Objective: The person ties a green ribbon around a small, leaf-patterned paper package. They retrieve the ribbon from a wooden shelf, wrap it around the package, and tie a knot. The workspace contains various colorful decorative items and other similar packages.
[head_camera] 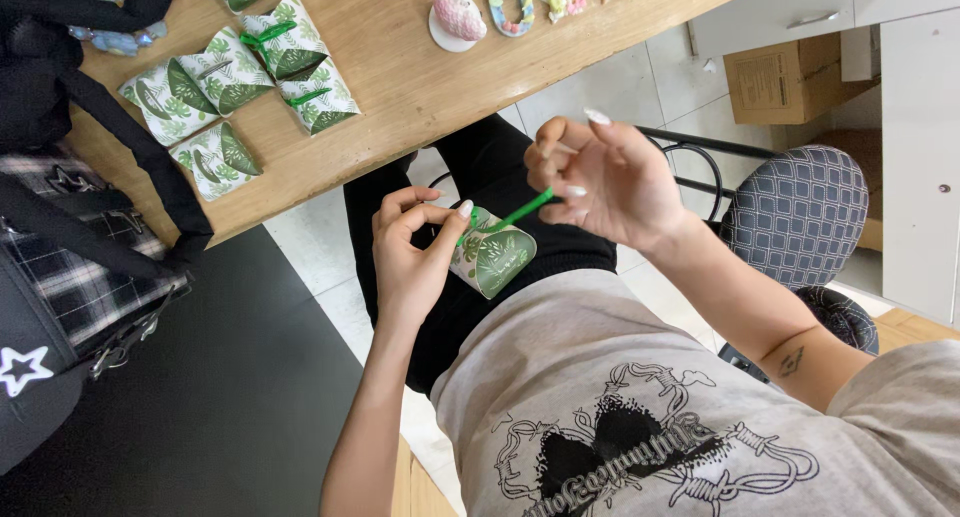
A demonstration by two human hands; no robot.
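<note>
Pinching a leaf-printed gift box (492, 256) over the lap, left hand (412, 249) curling thumb and forefinger at its top. Pulling a green ribbon (524, 213) taut, right hand (606, 180) raised, fingers bunched around it, below the tabletop (400, 87).

seated person seen from above. left hand (415, 252) pinches the top of a small leaf-printed gift box (492, 257) over the lap; right hand (605, 182) pulls a green ribbon (527, 212) away from it. more leaf-printed boxes (235, 82) lie on the wooden table (420, 87), beside a black bag (70, 217). a patterned chair (797, 217) stands at right.
</note>
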